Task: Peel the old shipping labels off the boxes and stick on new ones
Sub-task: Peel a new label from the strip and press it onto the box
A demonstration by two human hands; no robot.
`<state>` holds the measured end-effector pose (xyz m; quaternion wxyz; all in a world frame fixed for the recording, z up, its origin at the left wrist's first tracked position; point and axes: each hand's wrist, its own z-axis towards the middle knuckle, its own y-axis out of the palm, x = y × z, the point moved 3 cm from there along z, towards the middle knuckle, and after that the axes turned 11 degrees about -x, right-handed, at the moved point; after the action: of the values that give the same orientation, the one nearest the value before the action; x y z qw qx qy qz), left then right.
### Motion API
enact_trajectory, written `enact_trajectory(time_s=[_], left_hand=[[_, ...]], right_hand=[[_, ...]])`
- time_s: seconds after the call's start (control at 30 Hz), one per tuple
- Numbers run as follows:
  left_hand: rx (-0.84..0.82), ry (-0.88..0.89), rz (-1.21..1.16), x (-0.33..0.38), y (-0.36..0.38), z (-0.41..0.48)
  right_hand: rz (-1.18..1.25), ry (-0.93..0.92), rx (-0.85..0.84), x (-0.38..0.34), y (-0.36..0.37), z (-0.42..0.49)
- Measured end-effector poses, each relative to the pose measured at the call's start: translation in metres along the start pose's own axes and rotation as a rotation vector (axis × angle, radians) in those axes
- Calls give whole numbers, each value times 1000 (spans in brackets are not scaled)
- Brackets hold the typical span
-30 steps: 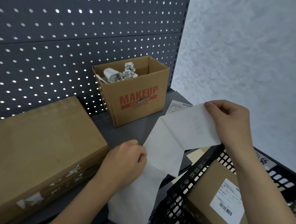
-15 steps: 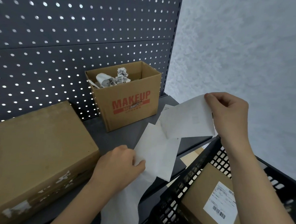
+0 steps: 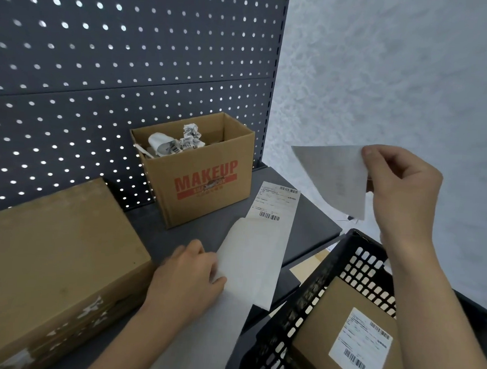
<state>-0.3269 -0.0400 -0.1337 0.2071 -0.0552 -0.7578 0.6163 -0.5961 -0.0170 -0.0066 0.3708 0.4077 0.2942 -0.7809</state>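
My right hand [image 3: 400, 192] pinches a new white label [image 3: 338, 178] by its corner and holds it up in the air, apart from the strip. My left hand [image 3: 188, 277] holds the white backing strip [image 3: 249, 263] down on the grey shelf [image 3: 307, 230]. The strip's far end carries a printed label with barcodes [image 3: 275, 203]. A large brown box [image 3: 49, 258] with torn label remnants on its side sits at the left. In the black crate [image 3: 315, 289] at lower right lies a brown box [image 3: 328, 324] bearing a white shipping label [image 3: 361, 345].
An open "MAKEUP" carton [image 3: 205, 185] holding crumpled peeled labels [image 3: 176, 145] stands at the back of the shelf against the dark pegboard [image 3: 116, 64]. A pale textured wall [image 3: 397, 79] is to the right. The shelf edge runs just beside the crate.
My right hand pulled the label free of the backing strip and lifted it up and to the right. My left hand lowered the strip onto the shelf, uncovering the printed label at its far end.
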Motion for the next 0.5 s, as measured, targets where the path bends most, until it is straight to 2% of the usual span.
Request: enact_trajectory(time_s=[0.1,0.17,0.23,0.37,0.43,0.5], left_hand=[[47,45,-114,0,-1,2],[86,100,-306,4,-7,2],[79,141,-624,13,-18,2],[-80,90,-1452,28,-36,5],[-121,59,-1630,31,-43,8],[-151,49,-1692,30,-46,8]], right_hand=[[-9,-57,-74,-7,11,-9],[-11,-80,-128,-9,20,-16],[-6,-108,-188,-10,31,-25],[-77,-223,-376,-8,54,-49],[-173,-365,-472,-6,62,-64],[-257,-509,-540,-3,68,-78]])
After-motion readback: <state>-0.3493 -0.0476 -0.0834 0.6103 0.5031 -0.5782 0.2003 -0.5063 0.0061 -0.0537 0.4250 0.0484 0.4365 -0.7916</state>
